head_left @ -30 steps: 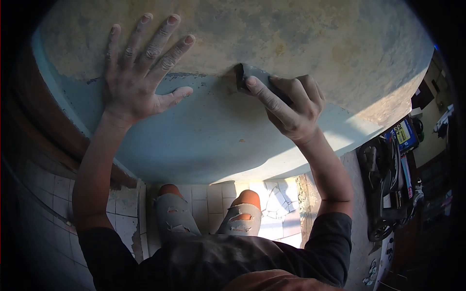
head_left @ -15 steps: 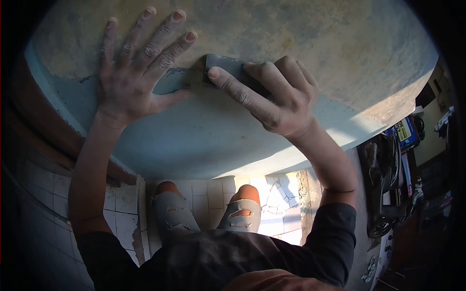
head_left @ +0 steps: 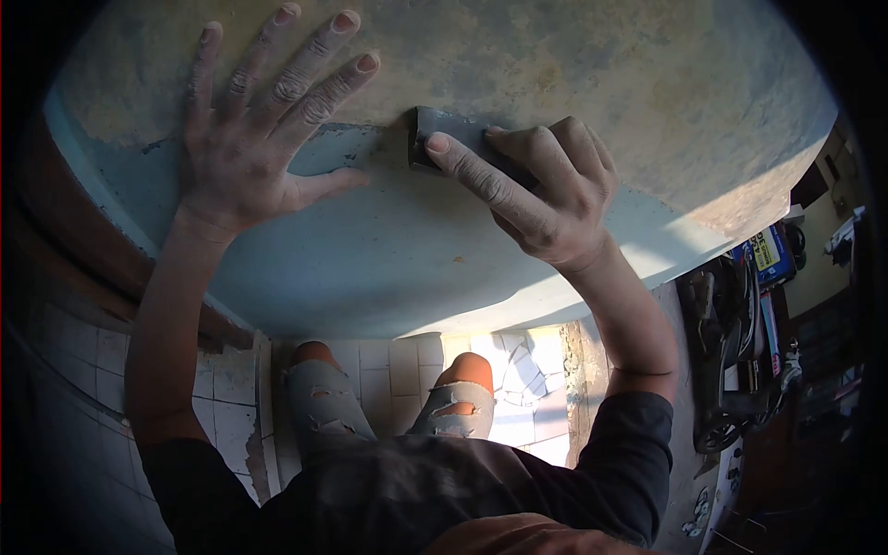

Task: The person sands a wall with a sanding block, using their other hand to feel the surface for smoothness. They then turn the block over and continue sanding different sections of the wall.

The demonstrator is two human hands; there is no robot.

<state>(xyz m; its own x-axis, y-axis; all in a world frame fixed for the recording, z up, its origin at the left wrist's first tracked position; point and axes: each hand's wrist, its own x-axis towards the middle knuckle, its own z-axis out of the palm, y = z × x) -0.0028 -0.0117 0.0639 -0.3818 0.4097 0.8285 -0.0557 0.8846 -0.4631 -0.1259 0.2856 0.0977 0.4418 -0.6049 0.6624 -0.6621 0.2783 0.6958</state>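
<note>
Powdery dust coats both my hands. My left hand [head_left: 245, 157] lies spread against the wall [head_left: 333, 259], fingers over the bare, mottled plaster and thumb over the pale blue paint. To its right, my right hand [head_left: 546, 190] grips a dark grey, flat rectangular piece [head_left: 449, 122], with the index finger stretched along it and the other fingers curled. That piece rests against the wall along the ragged border where the blue paint meets the plaster. Part of it is hidden beneath my fingers, and its exact kind cannot be told.
Below the wall, my knees in torn jeans [head_left: 324, 407] stand over a tiled floor [head_left: 388, 370]. Brown wood trim [head_left: 102, 222] runs along the left. At right are a black wheeled item [head_left: 717, 351] and a blue-and-yellow box [head_left: 770, 254]. Sunlight crosses the wall's lower right.
My right hand and the dark grey piece have slid a little to the right and slightly down along the paint border. My left hand stays spread in nearly the same place.
</note>
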